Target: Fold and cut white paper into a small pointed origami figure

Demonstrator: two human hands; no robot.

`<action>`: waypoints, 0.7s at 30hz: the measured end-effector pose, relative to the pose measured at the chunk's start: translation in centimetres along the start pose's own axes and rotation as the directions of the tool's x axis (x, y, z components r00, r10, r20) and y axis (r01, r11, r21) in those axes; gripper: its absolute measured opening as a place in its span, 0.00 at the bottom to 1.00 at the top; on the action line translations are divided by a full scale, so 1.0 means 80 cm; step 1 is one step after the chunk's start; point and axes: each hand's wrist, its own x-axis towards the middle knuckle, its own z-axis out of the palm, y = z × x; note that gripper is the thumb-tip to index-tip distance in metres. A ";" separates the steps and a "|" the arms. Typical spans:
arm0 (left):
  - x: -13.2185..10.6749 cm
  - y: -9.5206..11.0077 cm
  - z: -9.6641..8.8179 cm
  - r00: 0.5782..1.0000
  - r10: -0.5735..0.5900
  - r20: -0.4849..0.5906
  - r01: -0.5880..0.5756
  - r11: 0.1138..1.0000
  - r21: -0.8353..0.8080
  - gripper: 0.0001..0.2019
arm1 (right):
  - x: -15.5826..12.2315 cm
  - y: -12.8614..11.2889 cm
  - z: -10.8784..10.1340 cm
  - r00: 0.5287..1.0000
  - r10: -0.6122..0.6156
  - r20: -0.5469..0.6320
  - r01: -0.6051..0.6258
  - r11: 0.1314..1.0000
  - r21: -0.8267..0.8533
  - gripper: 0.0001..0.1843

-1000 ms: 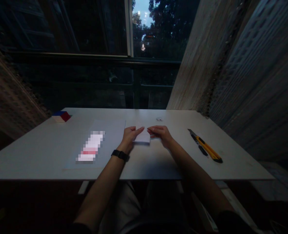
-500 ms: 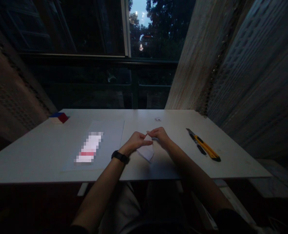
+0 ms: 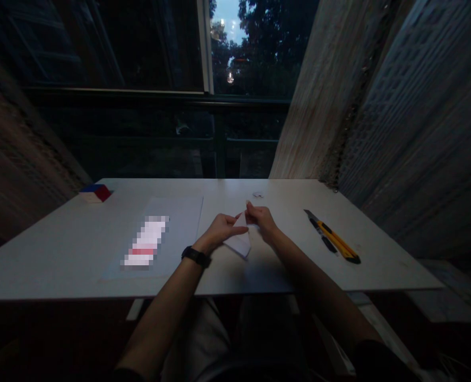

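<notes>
A small piece of folded white paper [image 3: 239, 245] is held above the table, its pointed end facing away from me. My left hand [image 3: 222, 229], with a black watch on the wrist, grips it from the left, thumb lying across its front. At the paper's upper right edge is my right hand [image 3: 260, 217], its fingers closed near the point and its thumb raised. Part of the paper is hidden behind the fingers.
On the white table [image 3: 71, 254] a white sheet [image 3: 183, 233] lies to the left, a blurred-out patch over it. A cube puzzle [image 3: 95, 193] sits at the far left. A yellow utility knife [image 3: 339, 242] and a black marker [image 3: 326, 240] lie right. Small scraps [image 3: 258, 195] lie farther back.
My right hand has turned, its thumb now pointing up beside the paper's tip. The paper's lower edge has risen slightly. My left hand stays almost where it was.
</notes>
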 end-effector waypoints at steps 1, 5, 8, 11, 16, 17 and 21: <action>0.002 -0.002 0.000 0.999 0.016 -0.048 -0.019 0.998 -0.054 0.17 | 0.001 0.002 0.000 1.000 -0.015 -0.008 0.015 1.000 -0.007 0.22; 0.007 -0.005 -0.004 0.972 0.025 -0.236 -0.081 0.969 -0.234 0.19 | 0.004 0.011 -0.002 0.999 -0.049 -0.008 0.048 0.991 -0.122 0.18; 0.008 -0.002 -0.006 0.957 0.028 -0.289 -0.113 0.953 -0.281 0.18 | 0.005 0.015 -0.004 0.999 -0.039 0.000 0.039 0.984 -0.176 0.17; 0.008 -0.001 -0.007 0.959 0.002 -0.283 -0.108 0.927 -0.359 0.18 | 0.003 0.014 -0.003 1.000 -0.009 0.009 0.011 0.986 -0.165 0.15; 0.012 -0.004 -0.008 0.948 -0.022 -0.317 -0.132 0.881 -0.455 0.20 | -0.001 0.006 0.000 0.993 0.066 0.093 -0.055 0.992 -0.116 0.13; 0.013 -0.005 -0.009 0.944 -0.031 -0.329 -0.138 0.868 -0.477 0.19 | -0.002 0.004 0.000 0.991 0.076 0.106 -0.065 0.992 -0.106 0.12; 0.015 -0.003 -0.014 0.906 -0.078 -0.415 -0.183 0.814 -0.552 0.15 | -0.005 -0.003 0.001 0.983 0.100 0.155 -0.084 0.991 -0.109 0.12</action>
